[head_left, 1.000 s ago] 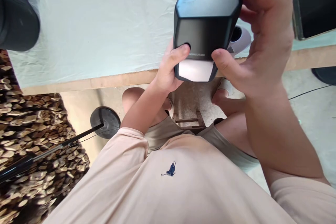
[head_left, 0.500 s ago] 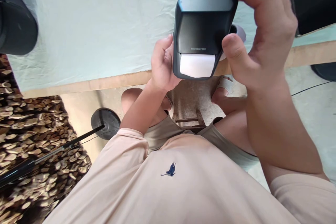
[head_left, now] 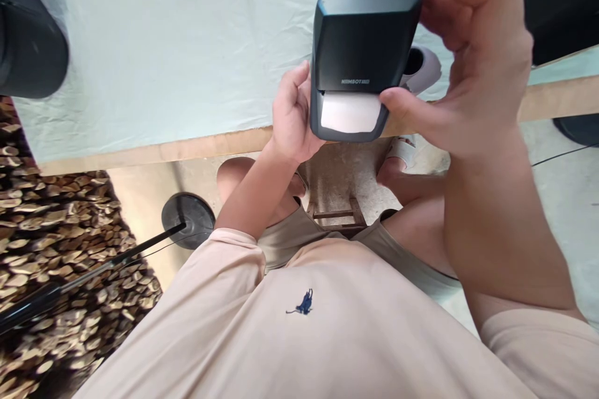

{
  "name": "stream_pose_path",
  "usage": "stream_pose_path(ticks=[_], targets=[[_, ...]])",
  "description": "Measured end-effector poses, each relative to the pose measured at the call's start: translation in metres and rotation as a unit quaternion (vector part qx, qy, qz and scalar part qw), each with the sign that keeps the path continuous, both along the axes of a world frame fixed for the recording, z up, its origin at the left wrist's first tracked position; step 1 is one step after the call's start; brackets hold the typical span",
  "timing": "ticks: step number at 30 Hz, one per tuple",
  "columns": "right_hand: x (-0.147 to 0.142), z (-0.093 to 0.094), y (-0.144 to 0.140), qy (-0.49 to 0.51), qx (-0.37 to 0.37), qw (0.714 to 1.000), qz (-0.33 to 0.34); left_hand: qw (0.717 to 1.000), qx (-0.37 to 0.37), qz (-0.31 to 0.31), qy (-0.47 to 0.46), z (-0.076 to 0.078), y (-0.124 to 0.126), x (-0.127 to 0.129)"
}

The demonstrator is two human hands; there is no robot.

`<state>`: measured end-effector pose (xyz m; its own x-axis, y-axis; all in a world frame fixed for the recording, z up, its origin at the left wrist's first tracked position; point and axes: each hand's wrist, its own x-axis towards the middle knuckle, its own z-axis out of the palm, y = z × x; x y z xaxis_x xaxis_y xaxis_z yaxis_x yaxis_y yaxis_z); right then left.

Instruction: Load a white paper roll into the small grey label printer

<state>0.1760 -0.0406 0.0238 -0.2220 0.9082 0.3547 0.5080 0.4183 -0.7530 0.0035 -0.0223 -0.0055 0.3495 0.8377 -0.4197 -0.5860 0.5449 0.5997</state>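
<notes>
Label printer (head_left: 362,56), dark and boxy with white paper showing at its slot, is held in the air over the near edge of the cloth-covered table (head_left: 154,62). Right hand (head_left: 472,68) clamps its top and lower corner, while left hand (head_left: 292,115) cups its side, steadying it slot-up toward the person.

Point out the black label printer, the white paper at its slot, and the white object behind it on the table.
black label printer (head_left: 362,37), head view, on its dark front face.
white paper (head_left: 350,112), head view, middle of the strip.
white object (head_left: 423,68), head view, its visible rim.
</notes>
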Motion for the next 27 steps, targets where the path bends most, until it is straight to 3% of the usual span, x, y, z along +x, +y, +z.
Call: stream_pose_path(ticks=[3,8,12,15,17,19,22,27], targets=[[-0.004,0.002,0.001,-0.009,0.034,0.998,-0.058,1.0,0.003,-0.015,0.01,0.003,-0.001,0.0],[-0.016,0.011,0.012,0.039,0.079,0.979,-0.182,0.994,0.086,-0.071,0.021,0.003,-0.001,0.003],[-0.022,0.014,0.022,0.121,0.034,0.979,-0.161,0.992,0.066,-0.052,0.092,0.004,-0.003,0.006],[-0.021,0.013,0.023,0.138,0.044,0.972,-0.184,0.991,0.068,-0.052,0.105,0.003,-0.003,0.005],[-0.018,0.013,0.021,0.072,0.06,0.976,-0.196,0.992,0.07,-0.051,0.095,0.002,-0.003,0.005],[-0.015,0.014,0.019,-0.051,0.025,0.986,-0.156,0.993,0.068,-0.048,0.086,0.0,-0.003,0.005],[-0.011,0.018,0.017,-0.188,-0.032,0.978,-0.088,0.993,0.073,-0.053,0.07,-0.001,-0.004,0.007],[-0.011,0.025,0.02,-0.379,-0.121,0.913,-0.088,0.992,0.099,-0.071,0.039,-0.002,-0.003,0.01]])
